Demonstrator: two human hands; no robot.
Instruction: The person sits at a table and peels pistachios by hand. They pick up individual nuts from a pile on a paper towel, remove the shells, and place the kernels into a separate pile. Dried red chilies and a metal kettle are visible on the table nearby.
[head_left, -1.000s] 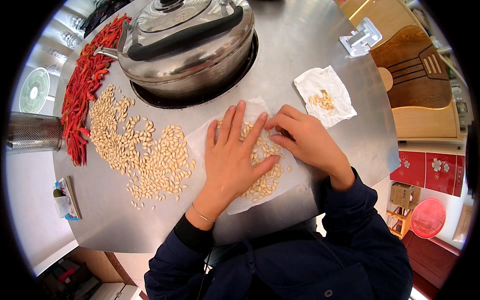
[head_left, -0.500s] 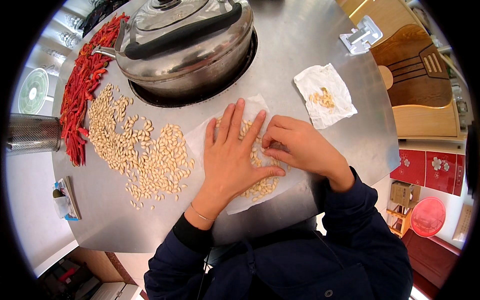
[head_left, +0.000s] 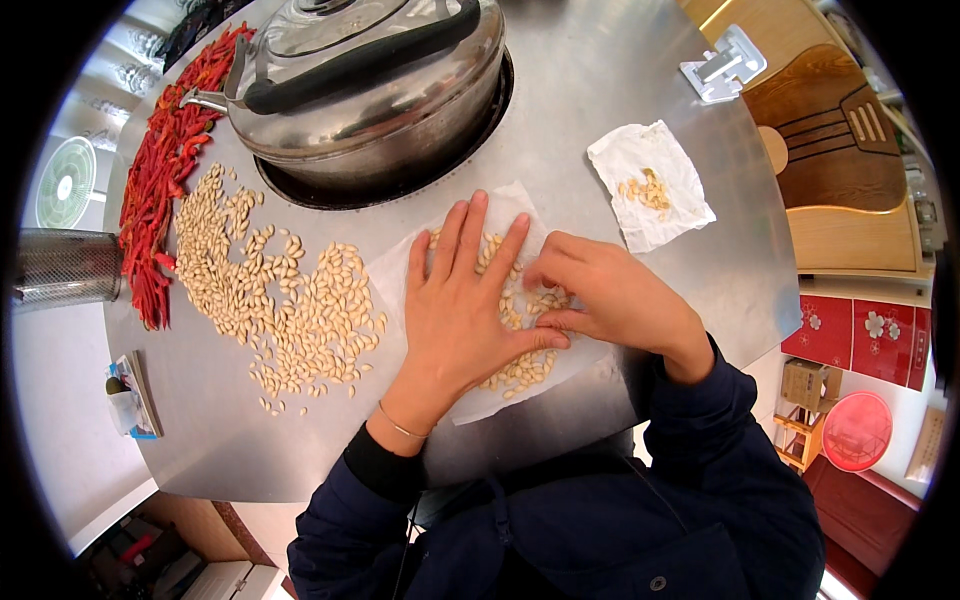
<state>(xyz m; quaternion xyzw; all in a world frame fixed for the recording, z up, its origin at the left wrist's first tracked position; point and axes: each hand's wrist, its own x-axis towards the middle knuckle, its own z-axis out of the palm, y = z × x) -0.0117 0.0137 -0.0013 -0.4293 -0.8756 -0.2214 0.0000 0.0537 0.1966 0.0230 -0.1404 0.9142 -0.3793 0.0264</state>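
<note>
The steel kettle (head_left: 375,125) sits in a round dark opening in the worktop (head_left: 300,460). On the near side of the kettle, a thin white sheet (head_left: 476,408) carries pale seeds (head_left: 522,374). The left hand (head_left: 455,315) lies flat over the sheet and some seeds, its fingers spread and gripping nothing. The right hand (head_left: 625,300), further right of the kettle, has its fingers curled and its thumb near the forefinger, just at the seeds; whether a seed is pinched there I cannot tell, as the fingertips are partly hidden. A larger seed pile (head_left: 320,320) spreads to the kettle's near left, red chillies (head_left: 165,170) lie left of it, and a crumpled white tissue (head_left: 622,152) bearing yellowish bits lies to its right.
</note>
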